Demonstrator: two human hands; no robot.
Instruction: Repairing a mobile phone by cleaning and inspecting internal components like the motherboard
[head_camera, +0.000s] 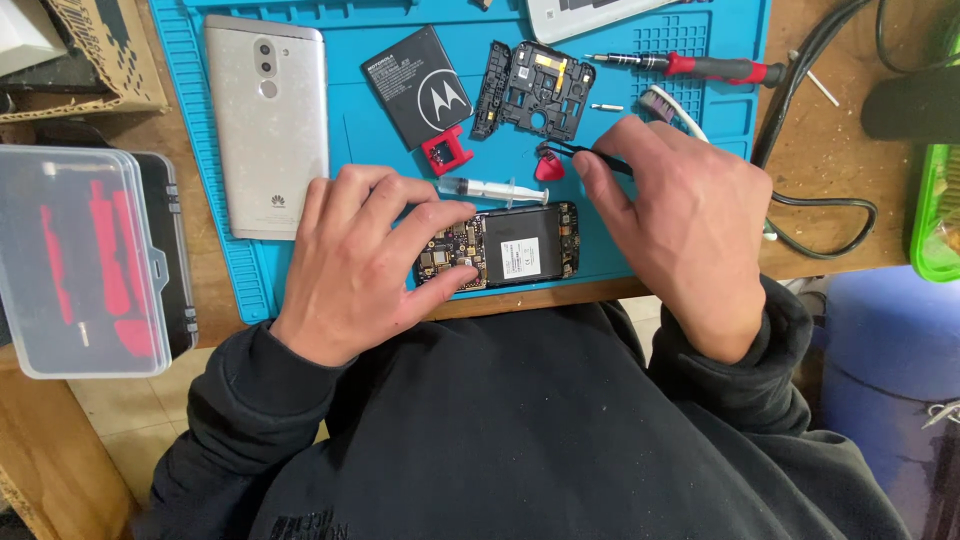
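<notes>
An opened phone (520, 245) with bare circuit board lies on the blue mat (370, 130) near the front edge. My left hand (365, 255) rests on its left end, fingertips touching the board. My right hand (680, 220) sits to the right of the phone and grips black tweezers (580, 152) whose tips point left at a red triangular pick (549, 166). A clear syringe (490, 187) lies just behind the phone.
On the mat: a silver phone (267, 120), a black battery (417, 85), a black inner frame (532, 90), a red clip (446, 150), a red-handled screwdriver (700, 67), a toothbrush (668, 108). A clear plastic case (85, 260) stands left; cables (810, 200) trail right.
</notes>
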